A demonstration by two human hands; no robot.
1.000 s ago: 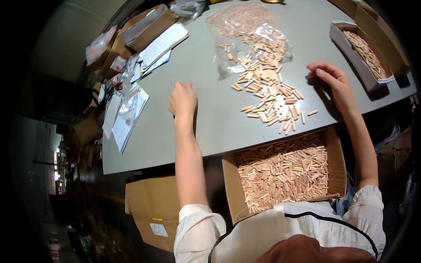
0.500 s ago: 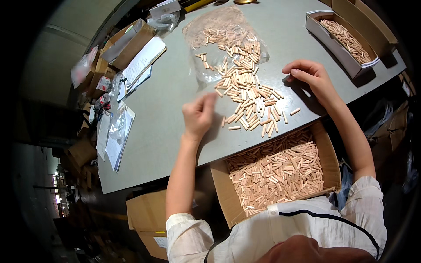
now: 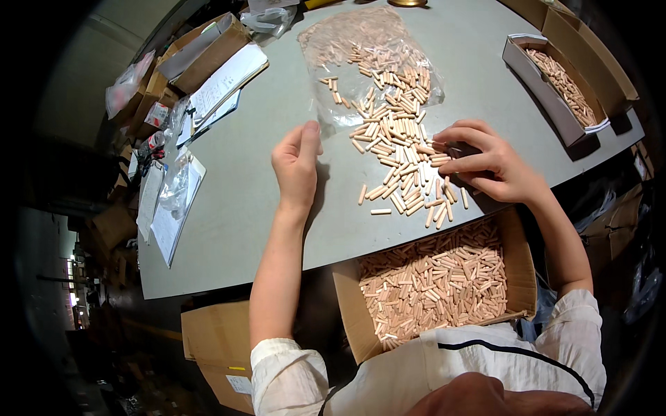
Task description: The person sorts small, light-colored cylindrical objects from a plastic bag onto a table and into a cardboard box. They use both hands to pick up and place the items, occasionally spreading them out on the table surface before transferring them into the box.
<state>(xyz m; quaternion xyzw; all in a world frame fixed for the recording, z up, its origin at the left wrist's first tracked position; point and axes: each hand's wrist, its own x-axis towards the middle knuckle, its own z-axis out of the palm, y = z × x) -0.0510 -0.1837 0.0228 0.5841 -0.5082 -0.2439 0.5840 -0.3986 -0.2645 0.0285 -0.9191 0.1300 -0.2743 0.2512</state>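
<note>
A spread of small wooden dowel pins [image 3: 399, 152] lies on the grey table, trailing out of a clear plastic bag [image 3: 333, 104] toward the near edge. To the left of the pins, my left hand [image 3: 297, 165] is raised with its fingers curled in and the thumb up; whatever they may hold is hidden. My right hand [image 3: 489, 163] reaches in from the right, its fingers apart and bent, the tips touching the right side of the spread. Below the table edge, an open cardboard box [image 3: 350, 305] full of such pins rests against my body.
A long narrow carton [image 3: 534, 90] with more pins stands at the far right. Clipboards with papers [image 3: 225, 83] and crumpled clear plastic [image 3: 179, 187] lie along the left side, by several cardboard boxes [image 3: 211, 52]. A closed carton [image 3: 218, 333] sits below the table's left part.
My right hand has come left and down onto the pins, fingers spreading. My left hand has shifted slightly left and up, away from the pins. The whole view has turned a little.
</note>
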